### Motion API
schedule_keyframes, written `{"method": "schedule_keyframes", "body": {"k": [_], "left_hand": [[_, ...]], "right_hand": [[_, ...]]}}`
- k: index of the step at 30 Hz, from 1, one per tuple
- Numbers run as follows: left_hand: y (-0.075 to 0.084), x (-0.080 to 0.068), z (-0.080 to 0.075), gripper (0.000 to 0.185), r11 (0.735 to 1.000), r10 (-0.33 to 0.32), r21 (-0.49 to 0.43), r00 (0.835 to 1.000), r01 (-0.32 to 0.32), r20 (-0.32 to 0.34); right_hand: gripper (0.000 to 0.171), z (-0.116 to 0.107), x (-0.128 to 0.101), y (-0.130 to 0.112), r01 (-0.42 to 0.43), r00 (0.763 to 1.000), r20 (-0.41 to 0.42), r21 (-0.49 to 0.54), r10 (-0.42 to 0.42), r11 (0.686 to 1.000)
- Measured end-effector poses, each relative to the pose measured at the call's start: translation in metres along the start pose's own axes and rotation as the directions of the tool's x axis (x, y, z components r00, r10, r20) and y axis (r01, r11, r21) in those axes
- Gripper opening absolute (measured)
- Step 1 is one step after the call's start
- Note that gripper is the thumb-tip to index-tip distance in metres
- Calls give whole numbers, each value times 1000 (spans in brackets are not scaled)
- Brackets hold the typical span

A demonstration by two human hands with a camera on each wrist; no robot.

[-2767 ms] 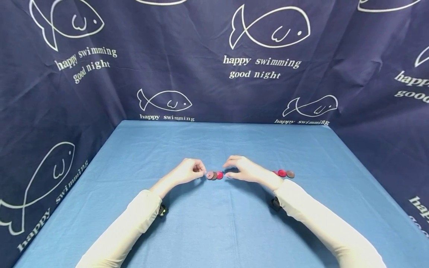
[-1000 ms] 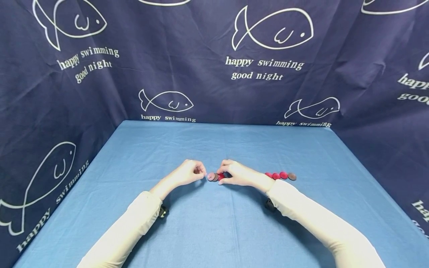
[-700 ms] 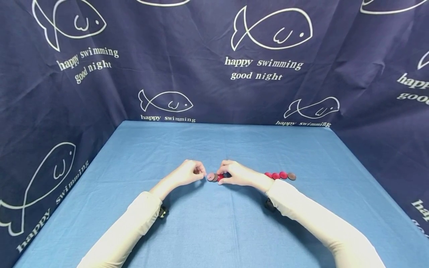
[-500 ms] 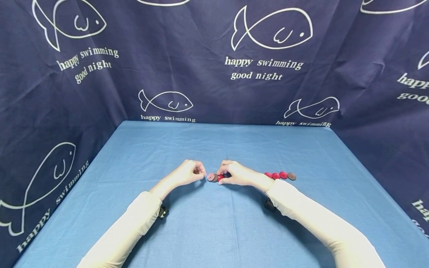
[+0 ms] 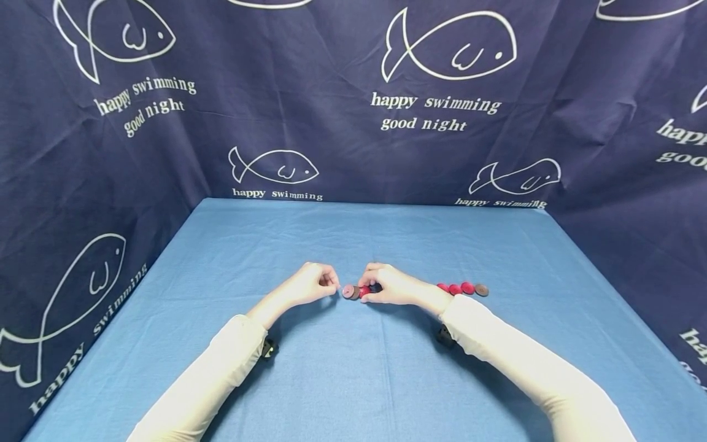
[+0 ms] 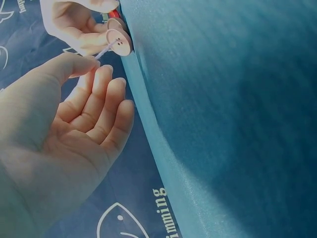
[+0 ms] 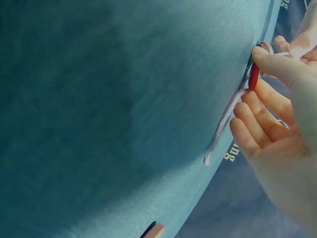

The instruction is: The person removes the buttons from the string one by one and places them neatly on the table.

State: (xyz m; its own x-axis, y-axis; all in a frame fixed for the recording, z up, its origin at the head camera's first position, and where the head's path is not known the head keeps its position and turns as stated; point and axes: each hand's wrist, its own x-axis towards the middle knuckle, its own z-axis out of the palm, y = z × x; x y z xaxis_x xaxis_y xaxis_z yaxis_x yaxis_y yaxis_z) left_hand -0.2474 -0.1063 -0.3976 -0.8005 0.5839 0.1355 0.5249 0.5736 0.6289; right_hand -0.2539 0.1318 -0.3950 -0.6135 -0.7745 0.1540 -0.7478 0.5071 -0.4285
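Observation:
My left hand (image 5: 310, 284) pinches a thin pale lilac cord (image 6: 102, 52) between thumb and forefinger, its other fingers loosely curled. The cord runs into a hole of a pinkish button (image 6: 119, 42), which stands tilted. Right behind it are a brown button (image 6: 115, 24) and a red button (image 7: 254, 77), face to face in a short row. My right hand (image 5: 393, 286) grips the red button between thumb and fingertips. Beyond that button, more cord trails over the cloth in the right wrist view.
Several loose buttons lie in a line by my right forearm: red ones, such as the red disc (image 5: 467, 288), then a brown one (image 5: 482, 290) at the far end. Blue cloth (image 5: 331, 380) covers the table. A navy fish-print curtain (image 5: 353, 135) encloses its back and sides.
Since the oldest frame my right hand has moved left onto the red button and now grips it, uncovering more loose red buttons. Over the last second both hands stay nearly still.

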Motion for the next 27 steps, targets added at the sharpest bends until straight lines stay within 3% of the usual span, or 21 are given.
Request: {"method": "schedule_keyframes", "body": {"k": [27], "left_hand": [[-3, -1, 1, 4, 1000, 5, -1, 1000, -5, -5]], "right_hand": [[18, -6, -10, 7, 10, 1000, -19, -22, -10, 1000]]}}
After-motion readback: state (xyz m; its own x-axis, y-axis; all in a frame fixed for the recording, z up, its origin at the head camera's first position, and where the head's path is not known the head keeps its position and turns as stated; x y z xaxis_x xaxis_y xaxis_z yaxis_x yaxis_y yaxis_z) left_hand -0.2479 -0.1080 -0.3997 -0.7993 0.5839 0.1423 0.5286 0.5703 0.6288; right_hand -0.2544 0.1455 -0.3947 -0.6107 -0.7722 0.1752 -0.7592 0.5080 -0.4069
